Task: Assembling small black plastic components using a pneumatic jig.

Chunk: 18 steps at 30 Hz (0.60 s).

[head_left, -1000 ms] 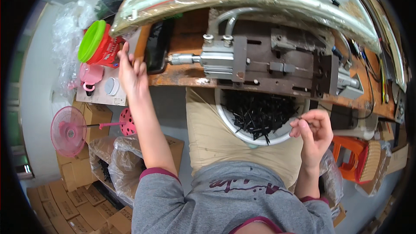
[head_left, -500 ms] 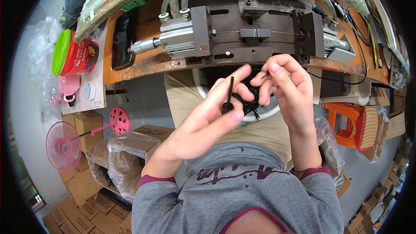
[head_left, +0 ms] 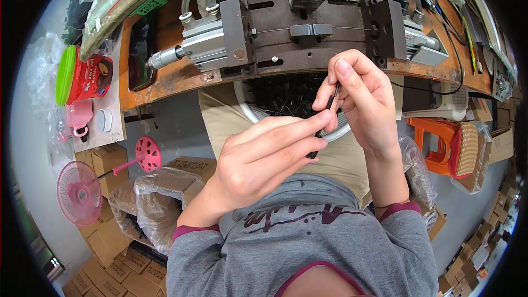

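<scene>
My left hand point(head_left: 258, 157) is closed on a slim black plastic rod point(head_left: 330, 102) with a thicker end, which sticks out below my fingers. My right hand point(head_left: 366, 96) pinches a thin dark pin point(head_left: 337, 88) between thumb and forefinger. The pin is at the upper end of the rod; whether it sits inside cannot be made out. Beneath my hands, on my lap, a white round basin point(head_left: 242, 102) holds a heap of small black parts point(head_left: 280, 96). Just beyond is the bench fixture point(head_left: 311, 30), with a thin rod running through its middle block.
Silver cylinders point(head_left: 203, 44) with clear hoses flank the fixture on the wooden bench point(head_left: 176, 85). A dark phone-like slab point(head_left: 142, 55), a red tub point(head_left: 96, 80) and a pink cup point(head_left: 81, 115) lie left. Below stand a pink fan point(head_left: 80, 192), plastic-lined boxes point(head_left: 165, 198) and an orange stool point(head_left: 437, 143).
My left hand has turned over and moved right, bringing the black rod up to the pin in my right hand. The view has shifted slightly.
</scene>
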Motion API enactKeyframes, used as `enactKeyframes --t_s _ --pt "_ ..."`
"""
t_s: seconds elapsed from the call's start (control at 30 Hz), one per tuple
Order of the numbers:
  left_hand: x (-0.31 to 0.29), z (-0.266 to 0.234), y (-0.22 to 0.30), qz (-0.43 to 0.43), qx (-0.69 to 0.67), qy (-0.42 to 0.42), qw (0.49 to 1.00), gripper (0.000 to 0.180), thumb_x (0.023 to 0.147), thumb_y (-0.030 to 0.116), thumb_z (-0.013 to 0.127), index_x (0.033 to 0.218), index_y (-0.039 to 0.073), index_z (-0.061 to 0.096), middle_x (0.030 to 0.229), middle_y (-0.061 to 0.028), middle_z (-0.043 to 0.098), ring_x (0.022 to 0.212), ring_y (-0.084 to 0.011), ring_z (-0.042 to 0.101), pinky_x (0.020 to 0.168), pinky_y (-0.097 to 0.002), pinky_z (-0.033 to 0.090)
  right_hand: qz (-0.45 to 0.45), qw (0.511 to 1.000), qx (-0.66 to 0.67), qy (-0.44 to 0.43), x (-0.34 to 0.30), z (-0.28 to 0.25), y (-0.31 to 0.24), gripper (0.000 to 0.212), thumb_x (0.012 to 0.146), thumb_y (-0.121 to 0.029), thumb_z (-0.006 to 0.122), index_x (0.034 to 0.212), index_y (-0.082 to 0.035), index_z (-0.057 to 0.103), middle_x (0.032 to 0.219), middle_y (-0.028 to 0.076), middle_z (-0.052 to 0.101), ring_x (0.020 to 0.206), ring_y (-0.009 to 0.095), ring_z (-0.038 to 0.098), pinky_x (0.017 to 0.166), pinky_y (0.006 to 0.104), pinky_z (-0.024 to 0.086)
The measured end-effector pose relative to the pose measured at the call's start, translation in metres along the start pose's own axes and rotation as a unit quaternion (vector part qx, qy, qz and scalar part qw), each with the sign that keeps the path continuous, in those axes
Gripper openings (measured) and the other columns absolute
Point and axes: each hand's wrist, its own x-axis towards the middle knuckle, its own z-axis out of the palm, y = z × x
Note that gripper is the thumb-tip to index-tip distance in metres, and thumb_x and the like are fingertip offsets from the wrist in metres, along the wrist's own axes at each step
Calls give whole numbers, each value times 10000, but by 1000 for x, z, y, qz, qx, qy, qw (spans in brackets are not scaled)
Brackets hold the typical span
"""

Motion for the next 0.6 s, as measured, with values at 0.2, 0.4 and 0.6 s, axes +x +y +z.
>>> enactKeyframes --t_s 0.2,0.4,0.6 --pt "-2 3 -1 3 14 -2 1000 337 627 53 811 952 -11 747 1130 -157 704 887 -259 706 736 -329 577 -2 1000 -11 10 -1 0 0 239 1031 -233 522 959 -8 562 752 153 684 507 140 623 464 237 489" --pt "-1 4 -1 -6 9 1 1000 331 625 39 809 946 -14 747 1130 -155 704 882 -255 706 732 -329 578 -15 999 -27 18 -2 0 0 226 1027 -205 529 969 9 574 749 153 685 512 138 629 467 235 495" --pt "0 3 -1 4 -4 -1 1000 262 661 -23 745 912 -89 706 1120 -181 690 891 -277 695 736 -344 574 -61 995 -77 11 -6 4 -1 179 1015 -134 542 1006 36 596 753 143 691 533 136 645 470 230 506"
